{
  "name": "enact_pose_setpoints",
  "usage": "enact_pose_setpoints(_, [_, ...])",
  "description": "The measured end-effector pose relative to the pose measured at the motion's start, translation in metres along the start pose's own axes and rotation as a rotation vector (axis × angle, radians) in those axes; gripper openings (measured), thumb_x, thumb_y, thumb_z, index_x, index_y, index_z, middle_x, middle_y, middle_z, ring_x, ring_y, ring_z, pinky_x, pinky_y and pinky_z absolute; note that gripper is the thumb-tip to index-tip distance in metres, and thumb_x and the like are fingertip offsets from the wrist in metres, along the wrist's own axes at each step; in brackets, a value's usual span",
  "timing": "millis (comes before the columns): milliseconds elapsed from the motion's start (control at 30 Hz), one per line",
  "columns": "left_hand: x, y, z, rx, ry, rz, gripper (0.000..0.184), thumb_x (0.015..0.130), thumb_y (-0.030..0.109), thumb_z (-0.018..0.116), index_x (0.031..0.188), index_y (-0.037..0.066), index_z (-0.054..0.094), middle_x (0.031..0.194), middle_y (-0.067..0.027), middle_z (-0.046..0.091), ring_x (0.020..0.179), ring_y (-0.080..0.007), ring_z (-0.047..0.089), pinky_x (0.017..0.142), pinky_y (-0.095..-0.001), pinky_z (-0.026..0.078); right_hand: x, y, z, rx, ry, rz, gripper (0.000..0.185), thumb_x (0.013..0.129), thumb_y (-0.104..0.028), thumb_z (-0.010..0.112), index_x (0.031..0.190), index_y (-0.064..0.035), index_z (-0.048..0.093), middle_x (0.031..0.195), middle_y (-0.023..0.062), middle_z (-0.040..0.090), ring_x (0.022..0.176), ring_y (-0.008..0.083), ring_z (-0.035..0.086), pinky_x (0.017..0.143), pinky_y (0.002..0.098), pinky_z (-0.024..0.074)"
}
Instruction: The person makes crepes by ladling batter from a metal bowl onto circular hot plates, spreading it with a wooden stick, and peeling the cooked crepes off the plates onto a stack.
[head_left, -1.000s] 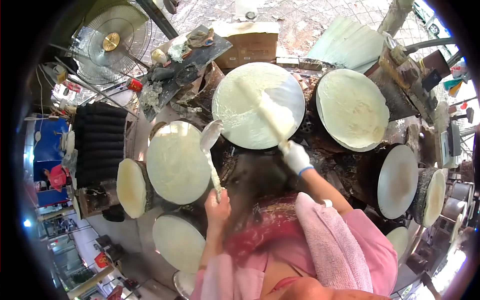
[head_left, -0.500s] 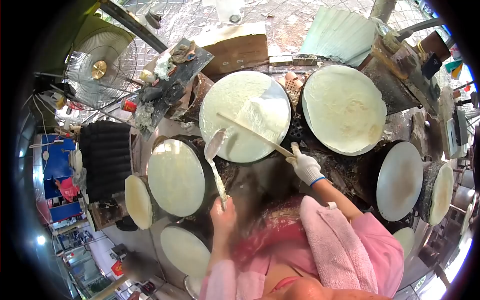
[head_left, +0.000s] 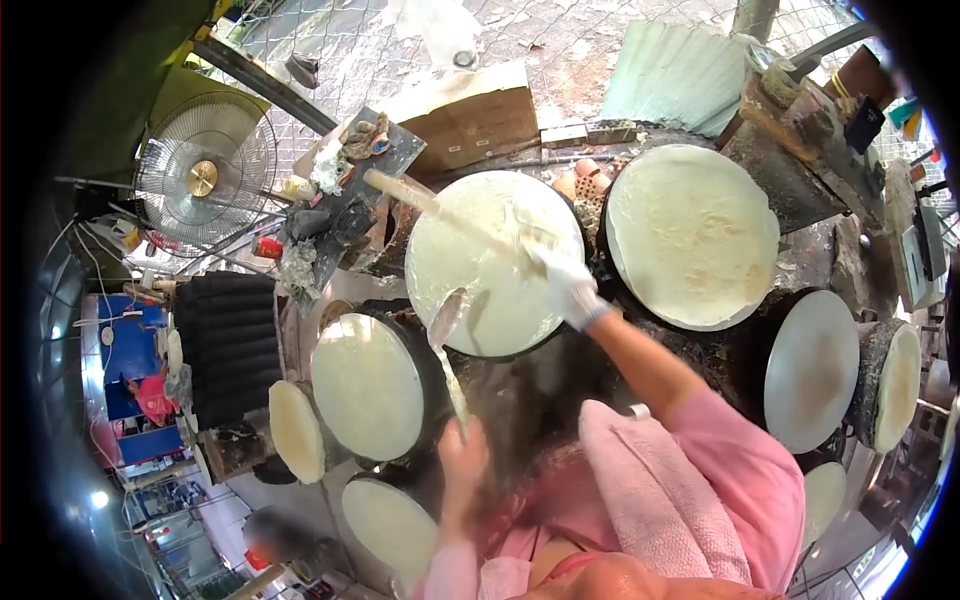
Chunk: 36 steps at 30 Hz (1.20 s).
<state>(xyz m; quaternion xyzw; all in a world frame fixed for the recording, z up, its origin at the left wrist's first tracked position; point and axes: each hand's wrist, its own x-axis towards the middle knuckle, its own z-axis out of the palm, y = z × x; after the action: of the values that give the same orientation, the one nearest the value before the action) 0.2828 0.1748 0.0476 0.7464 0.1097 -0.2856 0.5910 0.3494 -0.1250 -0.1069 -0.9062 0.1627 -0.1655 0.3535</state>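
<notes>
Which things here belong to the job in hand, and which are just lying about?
Likely part of the job:
- ladle, in the left hand
- stick, at the gloved right hand
- batter, under the stick

Apparently just around:
- fan
- carton
- red can

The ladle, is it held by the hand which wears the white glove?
No, the bare left hand grips the ladle, while the white glove is on the right hand.
</notes>
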Motion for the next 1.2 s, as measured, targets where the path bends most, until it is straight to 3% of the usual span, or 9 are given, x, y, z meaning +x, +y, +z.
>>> enact_pose_setpoints(100, [0.01,0.006,0.012,-0.016,-0.023,0.061,0.014,0.1,0.017,0.056,0.096,0.004,0.052,0.064,0.0009,0.046,0.041,-0.0061,0.038,0.036,-0.022,0.032,-0.089,0.018,0.0,0.601,0.325,0.183,0.05,0.092,-0.022,0.068,0.138,-0.0096,0.054,0.098,0.0112,0.069,0.087,0.0225,0.065,0.07,0.0343,0.0513])
enact_pose_setpoints(200, [0.024,0.015,0.028,0.025,-0.011,0.032,0.015,0.1,0.018,0.055,0.095,0.005,0.052,0.063,0.0012,0.045,0.042,-0.0061,0.037,0.036,-0.0222,0.032,-0.134,0.007,-0.046,0.912,0.01,0.968,0.046,0.096,-0.027,0.065,0.14,-0.0159,0.055,0.081,-0.0018,0.064,0.064,0.008,0.058,0.056,0.0244,0.0458])
enact_pose_setpoints(267, [0.047,0.01,0.034,0.03,-0.054,0.051,0.017,0.101,0.02,0.054,0.093,0.004,0.052,0.063,0.0013,0.045,0.042,-0.0061,0.036,0.036,-0.0222,0.032,-0.14,0.01,-0.056,1.037,-0.212,0.93,0.044,0.095,-0.03,0.066,0.136,-0.0151,0.059,0.073,-0.0071,0.055,0.056,0.0043,0.047,0.051,0.0217,0.0395])
enact_pose_setpoints(333, [0.067,0.016,0.042,0.032,-0.116,0.07,0.02,0.101,0.021,0.055,0.091,0.004,0.052,0.062,0.0016,0.044,0.043,-0.0067,0.036,0.036,-0.0238,0.03,-0.13,0.02,-0.063,1.119,-0.102,0.773,0.043,0.095,-0.031,0.066,0.134,-0.0138,0.061,0.072,-0.0071,0.054,0.057,0.004,0.046,0.052,0.0208,0.0382])
enact_pose_setpoints(600, [0.188,0.048,0.079,0.044,-0.266,0.124,0.018,0.099,0.018,0.053,0.088,0.004,0.052,0.063,0.0016,0.044,0.045,-0.0082,0.037,0.041,-0.0245,0.031,-0.115,0.015,-0.111,0.787,-0.427,0.892,0.043,0.096,-0.033,0.062,0.132,-0.0118,0.061,0.07,-0.0054,0.055,0.058,0.0049,0.046,0.053,0.0229,0.0416])
enact_pose_setpoints(767, [0.269,0.054,0.094,-0.024,-0.492,0.078,0.017,0.097,0.013,0.055,0.086,0.002,0.052,0.065,-0.0011,0.047,0.047,-0.0091,0.04,0.04,-0.0253,0.031,-0.181,0.004,-0.068,0.877,0.011,0.891,0.048,0.095,-0.039,0.063,0.138,-0.0203,0.057,0.076,-0.0063,0.056,0.06,0.0042,0.047,0.054,0.0202,0.0407])
enact_pose_setpoints(933, [0.249,0.043,0.079,-0.098,-0.502,-0.128,0.014,0.095,0.006,0.052,0.082,-0.001,0.05,0.067,-0.0034,0.049,0.047,-0.0095,0.039,0.04,-0.0247,0.03,-0.164,-0.077,-0.012,1.095,-0.223,1.06,0.042,0.099,-0.036,0.055,0.14,-0.0288,0.053,0.067,-0.0024,0.055,0.046,0.0053,0.041,0.04,0.0215,0.0339])
enact_pose_setpoints(1100, [0.221,0.028,0.042,-0.258,-0.419,-0.2,0.019,0.098,0.005,0.049,0.08,-0.001,0.05,0.069,-0.0064,0.05,0.05,-0.0112,0.041,0.041,-0.0247,0.032,-0.165,-0.074,0.01,1.072,0.137,1.126,0.035,0.097,-0.031,0.062,0.131,-0.0233,0.062,0.062,-0.0059,0.05,0.046,0.0038,0.039,0.041,0.0214,0.0317])
enact_pose_setpoints(1200, [0.205,0.022,0.044,-0.364,-0.411,-0.29,0.018,0.101,0.014,0.047,0.088,0.001,0.049,0.065,-0.0029,0.047,0.046,-0.0104,0.039,0.042,-0.0257,0.031,-0.16,-0.128,0.019,0.95,-0.047,1.143,0.038,0.097,-0.035,0.061,0.132,-0.0203,0.061,0.065,-0.0022,0.054,0.042,0.0061,0.041,0.039,0.0222,0.0331])
